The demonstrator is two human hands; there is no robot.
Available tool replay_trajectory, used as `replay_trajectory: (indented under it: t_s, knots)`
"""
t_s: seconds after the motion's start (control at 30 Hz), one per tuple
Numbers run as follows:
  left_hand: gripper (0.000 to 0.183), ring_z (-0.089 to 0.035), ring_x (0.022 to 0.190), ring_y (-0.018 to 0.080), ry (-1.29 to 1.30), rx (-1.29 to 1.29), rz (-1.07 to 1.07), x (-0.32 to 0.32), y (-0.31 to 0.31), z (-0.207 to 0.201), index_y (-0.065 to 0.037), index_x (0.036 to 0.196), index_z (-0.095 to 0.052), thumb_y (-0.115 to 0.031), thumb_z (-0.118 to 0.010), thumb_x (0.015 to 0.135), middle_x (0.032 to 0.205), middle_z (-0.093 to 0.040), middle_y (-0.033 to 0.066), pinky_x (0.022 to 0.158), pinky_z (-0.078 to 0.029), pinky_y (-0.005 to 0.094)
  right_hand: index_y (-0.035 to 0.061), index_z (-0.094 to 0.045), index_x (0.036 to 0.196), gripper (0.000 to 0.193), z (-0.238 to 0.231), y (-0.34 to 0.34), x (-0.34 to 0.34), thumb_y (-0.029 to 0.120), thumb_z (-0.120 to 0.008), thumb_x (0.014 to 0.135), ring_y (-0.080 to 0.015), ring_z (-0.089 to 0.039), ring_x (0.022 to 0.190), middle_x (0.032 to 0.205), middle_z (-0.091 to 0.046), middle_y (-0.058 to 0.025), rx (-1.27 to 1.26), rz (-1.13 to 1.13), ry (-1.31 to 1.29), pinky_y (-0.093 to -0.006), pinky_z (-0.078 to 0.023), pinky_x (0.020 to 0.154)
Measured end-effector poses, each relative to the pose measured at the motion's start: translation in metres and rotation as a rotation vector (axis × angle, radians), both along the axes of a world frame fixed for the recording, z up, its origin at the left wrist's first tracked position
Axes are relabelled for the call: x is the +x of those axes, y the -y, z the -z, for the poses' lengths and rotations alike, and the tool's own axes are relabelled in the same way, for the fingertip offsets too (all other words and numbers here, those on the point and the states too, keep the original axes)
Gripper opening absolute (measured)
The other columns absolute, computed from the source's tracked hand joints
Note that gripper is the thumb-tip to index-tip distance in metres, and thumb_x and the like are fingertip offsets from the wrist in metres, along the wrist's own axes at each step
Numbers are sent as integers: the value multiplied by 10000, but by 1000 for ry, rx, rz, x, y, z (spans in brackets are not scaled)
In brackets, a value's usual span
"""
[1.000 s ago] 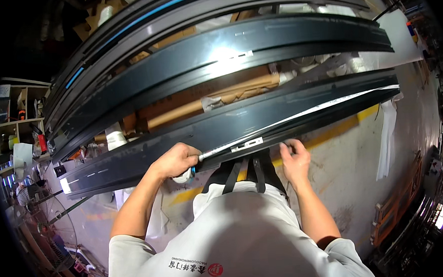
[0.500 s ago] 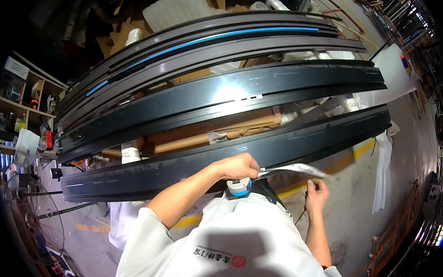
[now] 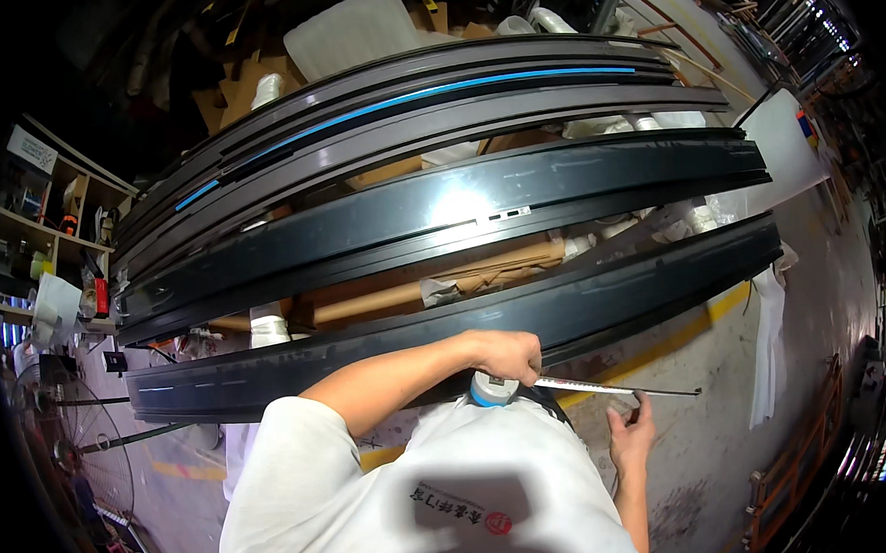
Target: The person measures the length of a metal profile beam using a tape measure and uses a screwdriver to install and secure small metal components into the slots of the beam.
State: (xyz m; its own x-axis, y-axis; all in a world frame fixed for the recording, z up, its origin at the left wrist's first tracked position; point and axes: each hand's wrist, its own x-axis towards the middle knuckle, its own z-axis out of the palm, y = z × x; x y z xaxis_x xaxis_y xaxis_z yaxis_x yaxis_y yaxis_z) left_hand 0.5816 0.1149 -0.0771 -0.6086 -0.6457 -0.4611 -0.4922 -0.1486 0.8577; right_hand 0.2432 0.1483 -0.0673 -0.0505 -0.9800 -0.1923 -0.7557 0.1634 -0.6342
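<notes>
Close in front of my white shirt, my left hand (image 3: 508,355) is closed on a tape measure (image 3: 494,388) with a pale case and a blue band. The case shows just below my fist. From there the narrow metal blade (image 3: 589,385) sticks out to the right, its dark end hook free in the air. Under the blade is my right hand (image 3: 632,435), thumb and fingers apart, the index fingertip at or touching the blade's lower edge. A long dark metal profile (image 3: 387,350) lies just beyond my left hand.
Farther off lie another dark profile (image 3: 598,173) and several grey profiles (image 3: 326,154), one bearing a blue strip. Cardboard tubes (image 3: 502,263) show underneath. Shelves (image 3: 74,221) and a fan (image 3: 76,436) stand at left. A yellow line (image 3: 657,341) crosses the floor.
My left hand and the tape measure have shifted slightly right and down in the picture. The blade has swung lower and looks straighter. My right hand has moved down, its fingers now farther apart.
</notes>
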Motion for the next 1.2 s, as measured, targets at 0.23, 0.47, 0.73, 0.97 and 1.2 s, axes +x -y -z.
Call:
replay_trajectory:
  t_s: [0.23, 0.47, 0.73, 0.97, 1.2]
  knots:
    - [590, -684, 761, 204, 42, -166, -705, 96, 21, -42, 89, 1265, -656, -301, -772, 838, 881, -741, 146, 669, -559, 355, -21, -658, 1138, 272, -8, -12, -50, 83, -749, 904, -98, -546, 588, 675, -557, 8, 23, 264, 161, -277, -433, 533]
    - [486, -714, 984, 452, 610, -459, -1195, 234, 38, 0, 152, 1028, -685, -297, -762, 859, 990, -693, 373, 874, -555, 467, -6, -509, 1233, 395, -44, 1, -133, -52, -515, 841, -143, -561, 715, 919, -576, -71, -88, 367, 647, -287, -494, 613]
    - [340, -702, 996, 460, 1033, -550, -1065, 252, 53, 34, 35, 949, -727, -271, -579, 953, 1048, -709, 308, 868, -566, 539, -55, -481, 1278, 344, -56, 52, -175, 20, -568, 953, -244, -642, 694, 925, -661, -191, -37, 457, 520, -370, -558, 618]
    - [246, -682, 875, 405, 1001, -1139, -1318, 211, 29, 11, -7, 882, -677, -239, -626, 948, 922, -711, 190, 778, -550, 504, 71, -439, 1190, 218, -53, 142, -162, 102, -576, 1022, -337, -719, 742, 903, -655, -177, 230, 328, 498, -495, -628, 619]
    - [395, -477, 603, 97, -68, 64, -1837, -78, -105, 1, 20, 651, -606, -224, -717, 941, 598, -537, 26, 567, -402, 328, 69, -449, 1265, 291, -166, 249, -24, 48, -590, 1012, -249, -727, 856, 979, -639, -107, 96, -413, 374, -377, -641, 750]
